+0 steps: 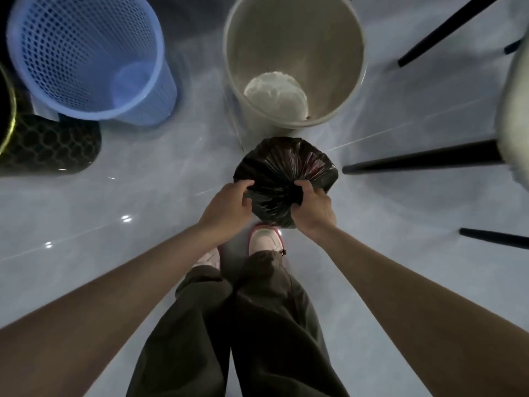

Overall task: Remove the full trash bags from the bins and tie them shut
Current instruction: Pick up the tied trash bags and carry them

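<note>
A pale, glossy tile floor (114,202) spreads underfoot, dim and catching a few spots of light.

The bag (283,173) is black and bunched, so nothing inside it can be seen, and I cannot tell whether it hangs or touches the floor. It hides the toe of the right shoe (264,239). Far left of the bag, a dark honeycomb-patterned thing (48,144) with a yellowish rim is cut off by the edge; what it is stays unclear. Right of the bag, a pale seat (512,110) is also cropped, with black chair legs (423,160) slanting in towards the bag.

Bare floor lies open to the left of the bag and between it and the legs.

Just beyond the bag stands a beige bin (315,38) with only a whitish patch (274,93) at its bottom, perhaps a liner. Beyond and left of the bag is a blue mesh bin (86,38), which looks empty.

The left hand (229,207) curls its fingers onto the bag's left side. The right hand (312,209) is clenched round the gathered plastic on the bag's right.
</note>
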The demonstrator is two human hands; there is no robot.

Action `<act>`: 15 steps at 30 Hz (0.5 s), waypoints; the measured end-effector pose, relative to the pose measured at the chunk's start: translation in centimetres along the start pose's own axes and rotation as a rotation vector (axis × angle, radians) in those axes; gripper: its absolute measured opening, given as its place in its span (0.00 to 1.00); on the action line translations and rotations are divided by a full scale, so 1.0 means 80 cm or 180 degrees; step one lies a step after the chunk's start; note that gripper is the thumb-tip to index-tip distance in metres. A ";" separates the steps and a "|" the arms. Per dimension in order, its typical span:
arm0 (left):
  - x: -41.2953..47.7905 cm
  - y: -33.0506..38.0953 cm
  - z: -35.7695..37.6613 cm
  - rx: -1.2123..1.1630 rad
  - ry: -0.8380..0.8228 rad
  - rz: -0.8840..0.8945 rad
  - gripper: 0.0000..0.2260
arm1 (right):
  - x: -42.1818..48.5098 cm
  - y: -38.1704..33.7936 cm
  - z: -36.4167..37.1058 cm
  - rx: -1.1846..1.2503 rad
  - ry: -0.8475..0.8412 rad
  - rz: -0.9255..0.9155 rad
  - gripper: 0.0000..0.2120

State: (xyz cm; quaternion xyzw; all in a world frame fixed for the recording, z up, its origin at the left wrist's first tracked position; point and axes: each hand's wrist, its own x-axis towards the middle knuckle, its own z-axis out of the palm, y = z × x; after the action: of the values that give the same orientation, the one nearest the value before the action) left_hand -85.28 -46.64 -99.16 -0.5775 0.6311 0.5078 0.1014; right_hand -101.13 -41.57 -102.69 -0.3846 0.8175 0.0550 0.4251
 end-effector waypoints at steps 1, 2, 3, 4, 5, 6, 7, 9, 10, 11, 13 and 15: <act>0.006 -0.005 0.004 0.0004 0.0007 -0.0002 0.20 | 0.007 0.000 0.006 -0.0080 0.0042 0.0010 0.26; 0.012 -0.009 0.008 0.0006 0.0007 -0.0005 0.20 | 0.014 -0.001 0.012 -0.0149 0.0102 0.0025 0.25; 0.018 -0.013 0.010 -0.0001 0.0008 -0.0003 0.20 | 0.019 -0.001 0.015 -0.0229 0.0179 0.0025 0.24; 0.023 -0.016 0.013 -0.0013 0.0012 0.0002 0.20 | 0.022 -0.001 0.018 -0.0329 0.0260 -0.0004 0.23; 0.028 -0.019 0.014 -0.0023 0.0018 0.0004 0.20 | 0.025 0.000 0.020 -0.0447 0.0331 -0.0057 0.21; 0.031 -0.021 0.016 -0.0040 0.0023 -0.0002 0.20 | 0.027 0.002 0.021 -0.0554 0.0376 -0.0124 0.20; 0.033 -0.023 0.016 -0.0064 0.0024 -0.0010 0.20 | 0.026 0.003 0.022 -0.0623 0.0391 -0.0187 0.18; 0.034 -0.024 0.017 -0.0122 0.0011 0.0011 0.20 | 0.024 0.004 0.021 -0.0618 0.0397 -0.0311 0.15; 0.032 -0.023 0.017 -0.0138 -0.0002 0.0039 0.21 | 0.021 0.002 0.020 -0.0570 0.0403 -0.0377 0.15; 0.028 -0.021 0.016 -0.0139 -0.0009 0.0081 0.21 | 0.015 -0.001 0.018 -0.0519 0.0406 -0.0445 0.14; 0.017 -0.016 0.012 -0.0123 0.0003 0.0185 0.22 | 0.000 -0.010 0.010 -0.0461 0.0358 -0.0561 0.13; 0.002 -0.006 0.006 -0.0080 0.0021 0.0272 0.24 | -0.021 -0.023 -0.002 -0.0427 0.0289 -0.0615 0.13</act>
State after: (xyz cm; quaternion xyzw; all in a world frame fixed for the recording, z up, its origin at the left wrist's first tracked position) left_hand -85.13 -46.29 -99.74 -0.5529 0.6492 0.5176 0.0702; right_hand -99.44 -41.97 -100.92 -0.4912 0.7896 0.0509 0.3643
